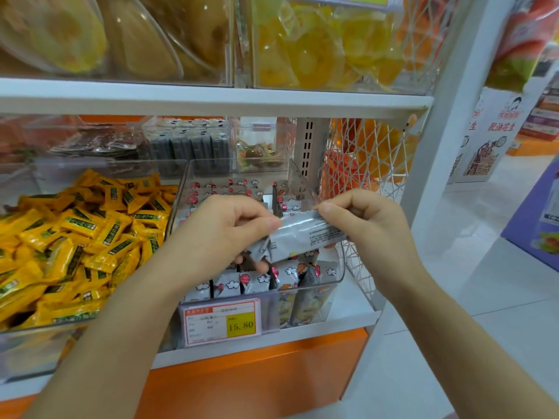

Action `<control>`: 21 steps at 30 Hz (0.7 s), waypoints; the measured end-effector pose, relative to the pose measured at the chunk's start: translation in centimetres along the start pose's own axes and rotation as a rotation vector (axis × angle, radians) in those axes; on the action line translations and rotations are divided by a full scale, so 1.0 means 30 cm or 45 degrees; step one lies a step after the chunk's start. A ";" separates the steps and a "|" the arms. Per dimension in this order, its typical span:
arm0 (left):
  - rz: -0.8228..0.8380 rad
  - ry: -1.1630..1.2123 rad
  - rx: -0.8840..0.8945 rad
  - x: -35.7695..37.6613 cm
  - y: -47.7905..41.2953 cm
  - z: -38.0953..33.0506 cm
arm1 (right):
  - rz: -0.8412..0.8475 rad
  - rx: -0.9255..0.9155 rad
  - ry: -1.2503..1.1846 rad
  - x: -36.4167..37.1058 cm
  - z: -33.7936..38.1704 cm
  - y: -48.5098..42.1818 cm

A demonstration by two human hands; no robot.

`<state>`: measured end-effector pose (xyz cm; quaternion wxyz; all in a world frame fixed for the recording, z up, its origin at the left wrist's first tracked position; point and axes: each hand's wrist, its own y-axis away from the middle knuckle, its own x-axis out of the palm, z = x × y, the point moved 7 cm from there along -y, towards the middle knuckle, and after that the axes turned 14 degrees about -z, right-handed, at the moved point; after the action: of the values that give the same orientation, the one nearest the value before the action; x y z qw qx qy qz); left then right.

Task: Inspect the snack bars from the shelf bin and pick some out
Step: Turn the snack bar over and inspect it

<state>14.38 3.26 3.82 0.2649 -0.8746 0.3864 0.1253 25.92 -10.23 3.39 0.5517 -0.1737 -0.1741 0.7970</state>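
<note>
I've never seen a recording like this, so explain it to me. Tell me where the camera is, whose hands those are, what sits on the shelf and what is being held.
There is no machine here. A person wears one wide-angle camera on the head, looking forward and down, so both arms come in from the bottom of the picture. The left hand and the right hand hold one snack bar in a silvery wrapper between them, each pinching one end, with small print facing the camera. Below it, a clear bin on the white shelf holds more such bars standing on edge. A price tag on its front reads 15.80. The bin to its left is heaped with yellow packets. The shelf above carries clear bins of yellow fruit slices.
</note>
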 end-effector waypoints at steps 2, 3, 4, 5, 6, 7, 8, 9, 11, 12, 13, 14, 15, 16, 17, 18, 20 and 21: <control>-0.008 0.025 -0.025 -0.006 -0.001 0.007 | 0.034 0.044 -0.035 0.005 -0.008 -0.001; -0.012 0.035 -0.029 -0.008 -0.001 0.008 | 0.043 0.059 -0.052 0.005 -0.011 -0.001; -0.008 0.045 -0.031 -0.009 -0.001 0.008 | 0.050 0.072 -0.071 0.005 -0.013 -0.003; -0.003 0.056 -0.032 -0.009 -0.001 0.007 | 0.057 0.087 -0.091 0.005 -0.016 -0.004; -0.002 0.068 -0.033 -0.009 -0.001 0.006 | 0.066 0.105 -0.110 0.006 -0.018 -0.004; -0.008 0.080 -0.033 -0.010 -0.002 0.006 | 0.079 0.127 -0.130 0.007 -0.021 -0.004; -0.019 0.090 -0.034 -0.012 -0.003 0.007 | 0.098 0.155 -0.157 0.009 -0.023 -0.004; -0.036 0.096 -0.032 -0.015 -0.005 0.009 | 0.125 0.186 -0.183 0.012 -0.024 -0.003; -0.071 0.081 -0.016 -0.020 -0.009 0.013 | 0.195 0.234 -0.214 0.016 -0.025 0.000; -0.088 0.064 -0.001 -0.024 -0.010 0.013 | 0.234 0.250 -0.221 0.017 -0.024 0.001; -0.106 0.048 0.023 -0.028 -0.011 0.011 | 0.276 0.267 -0.225 0.017 -0.023 0.003; -0.126 0.034 0.053 -0.032 -0.012 0.006 | 0.323 0.287 -0.223 0.018 -0.022 0.005; -0.146 0.019 0.086 -0.036 -0.013 0.001 | 0.372 0.312 -0.214 0.018 -0.024 0.008; -0.165 0.002 0.114 -0.039 -0.014 -0.004 | 0.421 0.338 -0.197 0.018 -0.026 0.011; -0.179 -0.018 0.138 -0.040 -0.014 -0.007 | 0.466 0.362 -0.180 0.018 -0.028 0.013; -0.184 -0.038 0.156 -0.039 -0.013 -0.010 | 0.501 0.387 -0.176 0.017 -0.030 0.014; -0.184 -0.048 0.175 -0.034 -0.012 -0.015 | 0.540 0.453 -0.208 0.013 -0.036 0.017; -0.187 -0.047 0.179 -0.033 -0.011 -0.018 | 0.552 0.490 -0.237 0.013 -0.038 0.020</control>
<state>13.97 3.76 4.80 0.3413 -0.8773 0.3240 0.0942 25.84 -9.97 2.06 0.3731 -0.0254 -0.0285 0.9270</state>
